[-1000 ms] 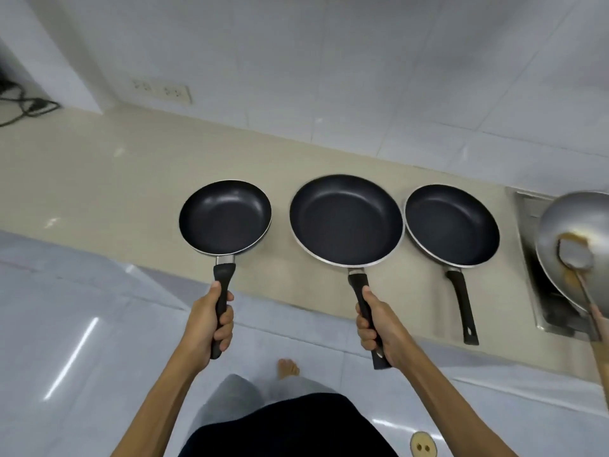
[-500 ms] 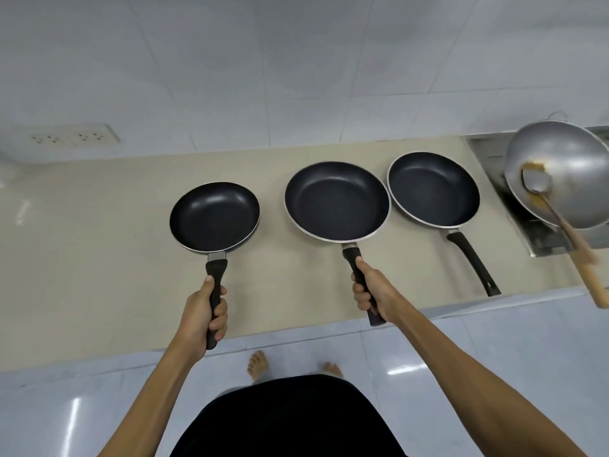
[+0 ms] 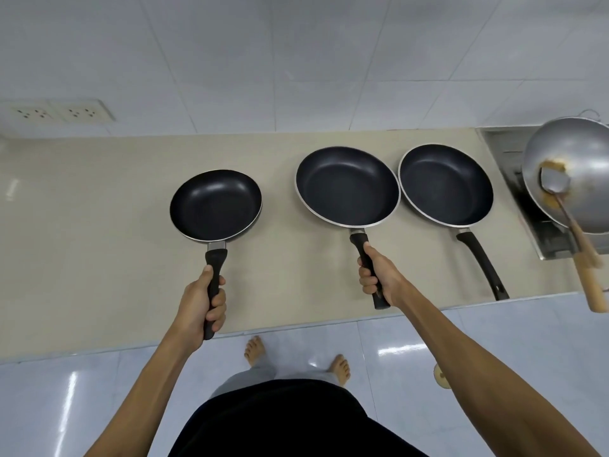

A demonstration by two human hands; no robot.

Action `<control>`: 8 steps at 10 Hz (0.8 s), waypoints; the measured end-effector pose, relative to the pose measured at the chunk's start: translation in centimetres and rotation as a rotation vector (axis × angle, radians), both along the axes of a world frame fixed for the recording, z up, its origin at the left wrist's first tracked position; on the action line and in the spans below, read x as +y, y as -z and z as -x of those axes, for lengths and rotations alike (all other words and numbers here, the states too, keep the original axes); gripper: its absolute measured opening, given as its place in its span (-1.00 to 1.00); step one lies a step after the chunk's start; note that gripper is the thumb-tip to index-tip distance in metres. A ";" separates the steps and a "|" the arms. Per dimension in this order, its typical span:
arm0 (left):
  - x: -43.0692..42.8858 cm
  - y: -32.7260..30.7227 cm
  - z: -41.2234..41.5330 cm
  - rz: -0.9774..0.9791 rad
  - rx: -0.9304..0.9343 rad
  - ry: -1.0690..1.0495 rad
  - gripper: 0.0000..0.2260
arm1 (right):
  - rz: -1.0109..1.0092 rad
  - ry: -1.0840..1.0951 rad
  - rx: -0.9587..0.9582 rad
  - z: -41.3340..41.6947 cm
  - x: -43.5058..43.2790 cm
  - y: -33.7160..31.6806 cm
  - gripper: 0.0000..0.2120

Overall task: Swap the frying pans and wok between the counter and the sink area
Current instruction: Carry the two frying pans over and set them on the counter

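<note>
Both held pans sit closer to the worktop vs 0.5 s ago. Left hand (image 3: 201, 301) grips small pan (image 3: 216, 205), mid worktop. Right hand (image 3: 379, 275) grips mid pan (image 3: 346, 185), rim touching 3rd pan (image 3: 445, 184). Wok (image 3: 573, 173) w/ spatula (image 3: 560, 189) over sink (image 3: 543, 235), right end. Swap looks barely begun: no pan at sink yet.

hands (image 3: 379, 278) gripping 2 pans (image 3: 347, 186), counter (image 3: 82, 209)
</note>
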State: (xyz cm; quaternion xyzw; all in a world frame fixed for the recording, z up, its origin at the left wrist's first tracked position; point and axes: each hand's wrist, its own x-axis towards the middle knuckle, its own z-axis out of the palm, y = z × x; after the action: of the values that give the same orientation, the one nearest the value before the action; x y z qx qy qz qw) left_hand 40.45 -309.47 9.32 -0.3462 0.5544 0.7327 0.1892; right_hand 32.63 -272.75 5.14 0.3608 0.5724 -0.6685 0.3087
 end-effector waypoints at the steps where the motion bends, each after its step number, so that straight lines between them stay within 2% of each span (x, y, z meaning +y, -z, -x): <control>1: 0.7 0.2 0.5 -0.007 -0.011 -0.009 -0.62 | 0.007 -0.006 -0.006 0.5 0.1 0.5 -0.57; 8: 3.2 2.2 4.7 0.030 -0.093 0.058 -0.63 | -0.095 -0.132 0.004 0.5 1.5 3.5 -0.51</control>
State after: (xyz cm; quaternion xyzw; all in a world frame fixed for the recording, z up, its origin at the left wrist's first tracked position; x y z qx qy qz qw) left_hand 35.78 -306.24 7.16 -0.3662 0.5659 0.7017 0.2308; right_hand 32.18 -271.27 1.68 0.3354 0.6268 -0.6194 0.3332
